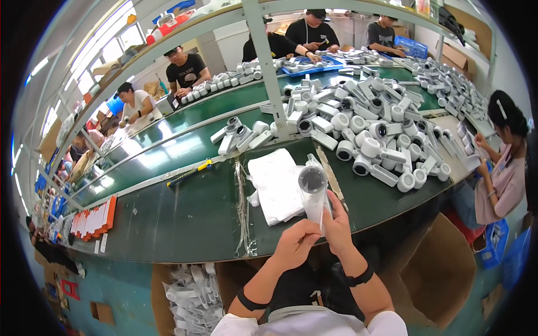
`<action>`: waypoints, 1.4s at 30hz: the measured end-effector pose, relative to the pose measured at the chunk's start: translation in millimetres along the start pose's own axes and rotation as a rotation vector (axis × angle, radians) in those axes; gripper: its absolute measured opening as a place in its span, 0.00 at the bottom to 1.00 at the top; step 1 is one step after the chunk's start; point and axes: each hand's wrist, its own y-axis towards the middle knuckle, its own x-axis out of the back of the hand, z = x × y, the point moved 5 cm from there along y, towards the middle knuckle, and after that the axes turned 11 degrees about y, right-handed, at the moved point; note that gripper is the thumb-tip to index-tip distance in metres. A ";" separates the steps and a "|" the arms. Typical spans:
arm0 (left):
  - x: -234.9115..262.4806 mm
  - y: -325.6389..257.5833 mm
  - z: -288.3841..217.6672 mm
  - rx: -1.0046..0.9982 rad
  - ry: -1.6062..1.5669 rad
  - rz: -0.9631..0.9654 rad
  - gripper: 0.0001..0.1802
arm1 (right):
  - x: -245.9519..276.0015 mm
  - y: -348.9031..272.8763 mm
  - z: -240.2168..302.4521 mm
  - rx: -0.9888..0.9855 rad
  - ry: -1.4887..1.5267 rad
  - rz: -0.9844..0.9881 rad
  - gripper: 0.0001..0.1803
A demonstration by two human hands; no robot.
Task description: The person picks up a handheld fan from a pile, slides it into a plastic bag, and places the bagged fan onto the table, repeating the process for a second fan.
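Note:
A grey-white device with a round, dark-faced head (312, 180) stands up in front of me inside a clear plastic bag (314, 208). Wrapped around the lower part of the bagged device from the right is my right hand (338, 228). Fingers pinched together, my left hand (296, 244) grips the bag's lower edge; the exact fingertip contact is partly hidden. Just left of the device lies a stack of white plastic bags (273, 185) on the dark green table (185, 224).
A large heap of similar devices (364, 120) covers the table's right side. A yellow-and-black tool (189, 172) and orange-and-white boxes (94, 219) lie left. Below are an open carton (434, 269) and bagged devices (193, 297). A co-worker (501, 173) sits right; several others work across the conveyor.

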 end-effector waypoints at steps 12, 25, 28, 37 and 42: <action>37.6 17.3 -24.6 0.042 0.563 -0.170 0.20 | -13.0 -15.0 12.9 0.155 -0.476 0.057 0.42; 35.6 26.9 -7.1 0.147 0.207 -0.353 0.03 | -27.3 -22.9 20.8 0.498 -0.967 0.069 0.45; 27.4 33.0 -21.0 -0.051 0.288 -0.254 0.02 | -30.4 -26.9 20.4 0.469 -1.089 0.105 0.46; 17.3 27.5 -44.2 -0.111 0.269 0.144 0.07 | -8.4 -15.1 25.7 0.490 -0.828 0.151 0.43; 37.3 -9.7 24.7 0.180 -0.344 -0.191 0.06 | -17.4 -16.2 22.5 -0.043 -0.101 0.079 0.24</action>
